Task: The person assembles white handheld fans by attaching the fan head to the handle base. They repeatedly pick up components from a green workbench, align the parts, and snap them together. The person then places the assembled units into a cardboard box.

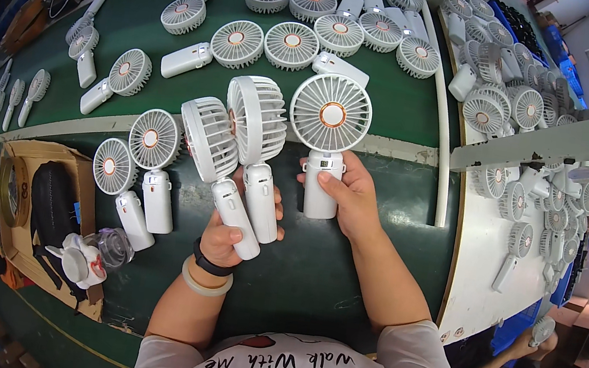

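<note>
My left hand (pixel 222 240) is closed round the handles of two white handheld fans (pixel 256 121), which stand side by side with their round cages tilted up and away from me. In my right hand (pixel 348 194) is another white handheld fan (pixel 331 115), its grille with the orange-ringed centre facing me. My right thumb lies on the front of its handle, close to a small dark display. Two more white fans (pixel 155 139) lie on the green bench to the left of my left hand.
Many white fans (pixel 292 46) lie on the green belt (pixel 397 112) beyond the bench. An open cardboard box (pixel 90 188) and a clear jar (pixel 115 247) stand at left. A white pole (pixel 441 145) rises at right, beside a white table (pixel 473 287) heaped with fans. A co-worker's hand (pixel 543 344) holds a fan.
</note>
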Tool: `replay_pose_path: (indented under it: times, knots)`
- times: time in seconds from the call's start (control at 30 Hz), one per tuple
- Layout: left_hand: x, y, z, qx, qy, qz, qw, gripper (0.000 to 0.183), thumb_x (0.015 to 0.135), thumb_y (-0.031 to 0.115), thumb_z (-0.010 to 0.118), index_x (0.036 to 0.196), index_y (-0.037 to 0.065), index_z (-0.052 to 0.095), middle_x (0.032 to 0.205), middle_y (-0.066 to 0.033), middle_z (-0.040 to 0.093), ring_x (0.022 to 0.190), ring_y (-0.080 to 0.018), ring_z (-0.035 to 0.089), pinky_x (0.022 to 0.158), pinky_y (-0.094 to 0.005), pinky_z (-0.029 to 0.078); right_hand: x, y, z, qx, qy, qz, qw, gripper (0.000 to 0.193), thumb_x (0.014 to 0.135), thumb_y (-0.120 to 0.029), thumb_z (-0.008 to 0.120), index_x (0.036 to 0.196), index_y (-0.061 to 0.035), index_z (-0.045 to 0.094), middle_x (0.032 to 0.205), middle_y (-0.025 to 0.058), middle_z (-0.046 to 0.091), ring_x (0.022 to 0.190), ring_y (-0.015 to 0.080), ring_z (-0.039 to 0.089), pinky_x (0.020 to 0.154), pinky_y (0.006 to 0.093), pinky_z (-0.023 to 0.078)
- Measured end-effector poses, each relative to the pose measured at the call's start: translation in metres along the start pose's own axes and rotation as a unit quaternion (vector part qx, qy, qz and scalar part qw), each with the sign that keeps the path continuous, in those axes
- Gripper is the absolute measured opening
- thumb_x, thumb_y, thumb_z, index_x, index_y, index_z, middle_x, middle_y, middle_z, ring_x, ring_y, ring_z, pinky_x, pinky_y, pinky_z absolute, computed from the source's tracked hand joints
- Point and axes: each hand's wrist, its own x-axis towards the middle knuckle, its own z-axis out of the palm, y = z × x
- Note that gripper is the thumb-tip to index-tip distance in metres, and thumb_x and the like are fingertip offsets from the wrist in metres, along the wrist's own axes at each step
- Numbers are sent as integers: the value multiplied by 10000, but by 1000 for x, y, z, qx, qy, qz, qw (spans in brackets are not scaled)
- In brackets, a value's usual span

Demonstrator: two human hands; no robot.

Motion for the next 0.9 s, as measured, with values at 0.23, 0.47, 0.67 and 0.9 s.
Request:
replay_pose_path:
  times: [0.23, 0.47, 0.67, 0.9]
  knots:
    - [0, 0, 1, 7, 3, -3, 1000, 904, 630, 146, 716, 1390, 167, 226, 1146, -179, 454, 1008, -282, 537, 757, -431, 532, 1, 3, -5, -12, -3, 7, 1000, 368, 818, -53, 603, 1161, 6, 483, 1061, 158, 614, 943, 233, 623, 828, 346, 498]
    - [1, 2, 3, 23, 2, -16, 1000, 864, 625, 163, 737, 1346, 62, 273, 1172, -160, 460, 1027, -263, 538, 773, -434, 526, 1, 4, -4, -23, 1, 9, 1000, 383, 810, -44, 614, 1165, 9, 481, 1060, 153, 617, 951, 230, 621, 844, 350, 488]
    - [1, -1, 6, 64, 19, -8, 998, 868, 616, 151, 746, 1339, 50, 278, 1196, -145, 450, 1048, -256, 525, 812, -448, 510, 1, 2, -8, -19, -8, 19, 1000, 407, 814, -71, 627, 1183, 2, 470, 1071, 145, 612, 962, 222, 615, 850, 344, 483]
    - [-1, -3, 8, 210, 21, -32, 977, 755, 631, 45, 732, 1300, 24, 384, 1215, -122, 514, 1117, -238, 515, 911, -375, 442, -7, 14, 8, 92, -47, 48, 993, 574, 845, -124, 615, 1335, -43, 326, 1299, 119, 459, 1198, 221, 455, 976, 371, 387]
